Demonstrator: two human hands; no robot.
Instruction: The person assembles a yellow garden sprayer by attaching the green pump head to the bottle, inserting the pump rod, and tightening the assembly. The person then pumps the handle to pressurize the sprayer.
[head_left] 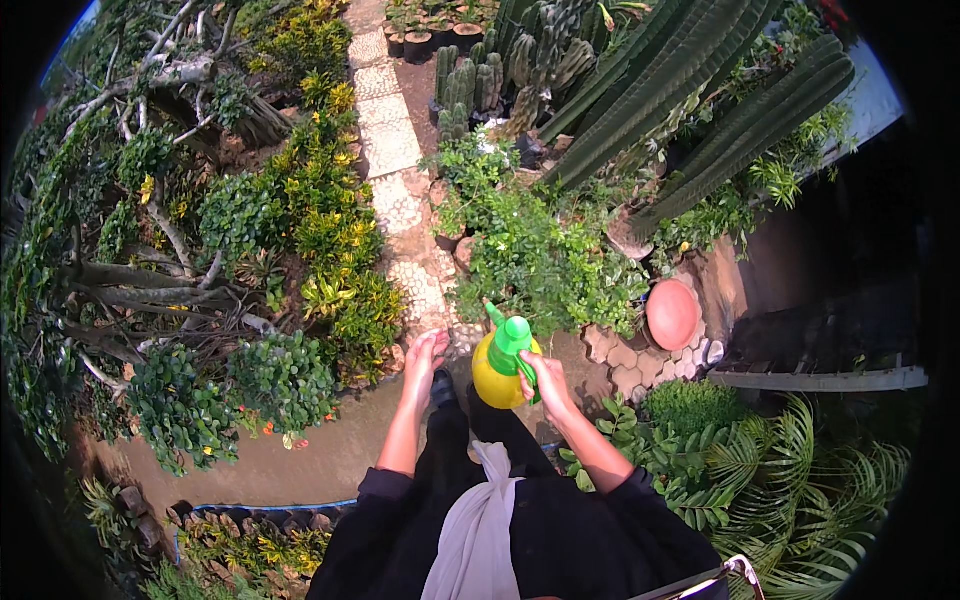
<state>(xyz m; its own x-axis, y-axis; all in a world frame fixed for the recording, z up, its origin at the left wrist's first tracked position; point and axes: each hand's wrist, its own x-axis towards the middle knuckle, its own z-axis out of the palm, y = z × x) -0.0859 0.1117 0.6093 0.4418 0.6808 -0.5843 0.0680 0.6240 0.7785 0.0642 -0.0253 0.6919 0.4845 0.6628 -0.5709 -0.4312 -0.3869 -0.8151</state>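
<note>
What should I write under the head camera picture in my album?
The right hand grips a yellow and green spray bottle near leafy bushes, with the left hand held apart from it.

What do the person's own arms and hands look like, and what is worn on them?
Dark, nearly black sleeves reach partway down, leaving the lower forearms bare. The left hand and right hand wear no gloves; small details are unclear.
</note>
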